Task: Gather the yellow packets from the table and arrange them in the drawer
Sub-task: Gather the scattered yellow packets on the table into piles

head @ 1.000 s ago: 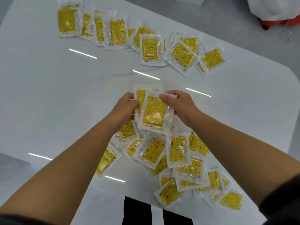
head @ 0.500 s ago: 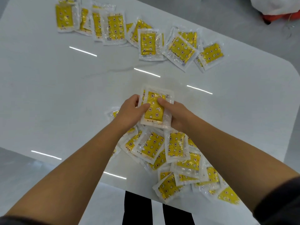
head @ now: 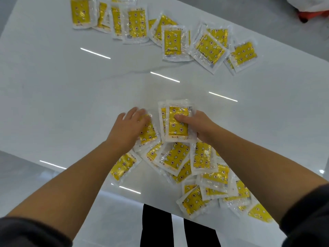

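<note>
Head view, nearest edge: a dark left sleeve (head: 26,232) and a dark right sleeve (head: 306,216) fill the bottom corners; black-clad legs (head: 156,227) show below the table's edge.
Near heap: a loose heap of yellow packets (head: 178,159) lies overlapping on the white table (head: 71,104), spreading toward its near right corner.
Left hand: the left hand (head: 128,127) lies palm down, fingers fairly straight, on a single packet (head: 148,133) at the heap's far left; the fingertips are blurred.
Right hand: the right hand (head: 204,127) grips a small stack (head: 178,125) of packets just beyond the heap, thumb across the top one.
Middle: the glossy tabletop shows streaks of reflected light.
Far side: a far row (head: 172,42) of overlapping packets runs along the table's far edge.
Beyond: a white and red bundle (head: 311,8) sits on the grey floor.
</note>
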A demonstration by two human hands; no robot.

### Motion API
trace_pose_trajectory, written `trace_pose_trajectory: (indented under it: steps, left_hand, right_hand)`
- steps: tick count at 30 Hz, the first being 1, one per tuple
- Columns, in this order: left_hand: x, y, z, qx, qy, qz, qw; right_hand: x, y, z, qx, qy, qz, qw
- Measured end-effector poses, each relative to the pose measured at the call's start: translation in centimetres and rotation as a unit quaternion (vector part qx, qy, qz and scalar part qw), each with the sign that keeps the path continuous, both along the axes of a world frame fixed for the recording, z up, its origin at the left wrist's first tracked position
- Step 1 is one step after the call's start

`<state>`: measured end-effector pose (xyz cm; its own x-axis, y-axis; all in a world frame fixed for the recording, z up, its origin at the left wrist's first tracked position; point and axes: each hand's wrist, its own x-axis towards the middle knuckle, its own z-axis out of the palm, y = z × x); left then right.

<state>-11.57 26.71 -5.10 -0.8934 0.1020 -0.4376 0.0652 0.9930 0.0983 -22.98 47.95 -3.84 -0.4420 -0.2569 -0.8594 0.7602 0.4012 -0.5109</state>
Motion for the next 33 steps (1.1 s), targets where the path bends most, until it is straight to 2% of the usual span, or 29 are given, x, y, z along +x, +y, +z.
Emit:
trace_pose_trajectory:
  steps: [4,6,8,10,12,14,16,19,23,27,30,33]
  left_hand:
    - [-2.5,0.7,-0.3,-0.045,0.006,-0.176,0.983]
    - [-3.0,0.7,-0.3,-0.071,0.011,-0.206,0.976]
    - [-3.1,0.3,-0.3,-0.099,-0.002,-0.19,0.977]
    - [-2.8,-0.5,0.0,-0.107,-0.025,-0.131,0.985]
    - [-1.9,-1.8,0.7,-0.025,-0.043,0.012,0.999]
    - [-0.9,-3.3,2.2,0.1,-0.096,0.188,0.972]
    - [0.9,-4.1,3.2,0.166,-0.152,0.277,0.934]
    - [5.2,-3.2,3.1,0.143,-0.175,0.295,0.928]
    - [9.8,0.0,1.9,0.104,-0.166,0.369,0.909]
    - [11.3,1.4,0.5,0.06,-0.106,0.413,0.902]
    - [11.3,1.1,-0.3,0.089,-0.08,0.422,0.899]
    - [10.9,0.4,-0.4,0.079,-0.084,0.379,0.918]
  right_hand:
    - [0.1,0.1,-0.2,0.008,0.007,-0.005,1.0]
    - [0.3,-0.1,-0.3,0.014,0.008,0.002,1.0]
    - [0.6,-0.4,-0.3,0.018,0.007,0.014,1.0]
    - [0.8,-0.8,-0.3,0.019,0.006,0.026,0.999]
    - [1.0,-1.3,-0.1,0.013,0.01,0.033,0.999]
    - [1.1,-1.7,0.2,0.008,0.014,0.032,0.999]
    - [1.3,-2.1,0.3,0.008,0.017,0.03,0.999]
    - [1.8,-2.6,0.3,0.01,0.009,0.025,1.0]
    - [2.8,-2.9,-0.3,0.029,0.006,0.049,0.998]
    - [3.6,-3.0,-0.8,0.031,0.013,0.071,0.997]
    - [3.8,-3.0,-1.1,0.038,0.013,0.067,0.997]
    - [3.7,-3.2,-1.3,0.04,-0.001,0.059,0.997]
